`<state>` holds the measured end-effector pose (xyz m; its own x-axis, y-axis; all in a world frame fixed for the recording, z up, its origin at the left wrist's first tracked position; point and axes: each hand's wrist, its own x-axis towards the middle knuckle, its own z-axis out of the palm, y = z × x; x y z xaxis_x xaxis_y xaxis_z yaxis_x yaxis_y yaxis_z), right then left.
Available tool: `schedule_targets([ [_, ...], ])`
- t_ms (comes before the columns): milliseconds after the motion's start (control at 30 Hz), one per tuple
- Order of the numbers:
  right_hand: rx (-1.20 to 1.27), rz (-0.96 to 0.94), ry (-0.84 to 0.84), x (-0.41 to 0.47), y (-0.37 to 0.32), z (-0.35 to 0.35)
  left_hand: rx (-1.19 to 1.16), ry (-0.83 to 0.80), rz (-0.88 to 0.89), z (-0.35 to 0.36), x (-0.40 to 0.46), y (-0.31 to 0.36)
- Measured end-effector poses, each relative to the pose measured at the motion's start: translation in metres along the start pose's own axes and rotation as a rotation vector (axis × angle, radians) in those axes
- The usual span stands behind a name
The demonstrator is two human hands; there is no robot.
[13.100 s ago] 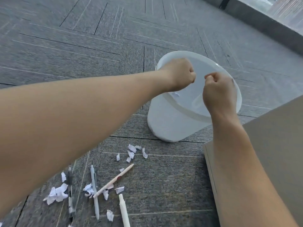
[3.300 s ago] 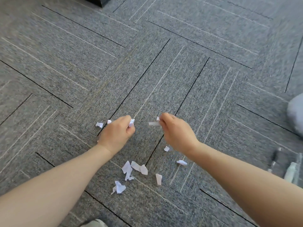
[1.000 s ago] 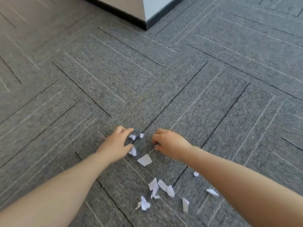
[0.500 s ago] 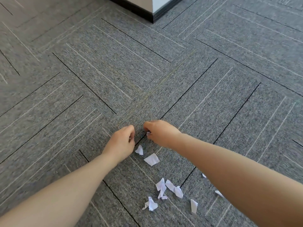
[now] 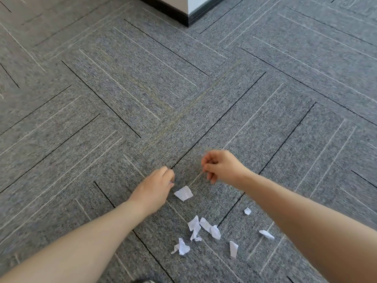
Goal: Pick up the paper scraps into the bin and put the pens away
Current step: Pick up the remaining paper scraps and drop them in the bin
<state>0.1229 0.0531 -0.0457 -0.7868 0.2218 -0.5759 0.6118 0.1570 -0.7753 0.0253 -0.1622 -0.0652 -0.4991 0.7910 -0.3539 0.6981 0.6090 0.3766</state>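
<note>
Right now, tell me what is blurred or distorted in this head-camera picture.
Head view: the right hand is smeared by motion, its fingers ghosted; the left hand is a little sharper. The paper scraps and carpet lines near the centre are crisp, while the carpet at the left edge is soft. Wide-angle stretch enlarges both forearms at the bottom. Light is even, with no glare.

Grey striped carpet-tile floor (image 5: 224, 88), white torn paper scraps (image 5: 183, 193) scattered directly on it
</note>
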Motion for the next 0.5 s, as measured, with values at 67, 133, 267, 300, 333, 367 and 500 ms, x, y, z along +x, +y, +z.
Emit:
schedule_targets([
  [67, 0.037, 0.039, 0.035, -0.011, 0.011, -0.013, 0.020, -0.005, -0.023, 0.000, 0.000, 0.001],
  [133, -0.160, 0.017, 0.071, -0.026, 0.024, -0.025, 0.024, 0.016, -0.072, 0.000, -0.004, 0.004],
  [267, -0.773, -0.155, -0.001, -0.065, 0.048, -0.034, 0.008, 0.007, -0.110, 0.006, -0.015, 0.016],
  [300, -0.862, -0.176, -0.049, -0.073, 0.053, -0.032, 0.009, 0.004, -0.099, 0.008, -0.015, 0.021],
  [333, -0.933, -0.186, -0.094, -0.080, 0.057, -0.031, 0.013, 0.003, -0.085, 0.010, -0.015, 0.026],
  [367, -0.986, -0.188, -0.129, -0.085, 0.061, -0.030, 0.021, 0.004, -0.076, 0.012, -0.014, 0.030],
  [500, -1.079, -0.226, -0.146, -0.092, 0.077, -0.027, 0.155, -0.017, -0.113, 0.018, -0.006, 0.039],
])
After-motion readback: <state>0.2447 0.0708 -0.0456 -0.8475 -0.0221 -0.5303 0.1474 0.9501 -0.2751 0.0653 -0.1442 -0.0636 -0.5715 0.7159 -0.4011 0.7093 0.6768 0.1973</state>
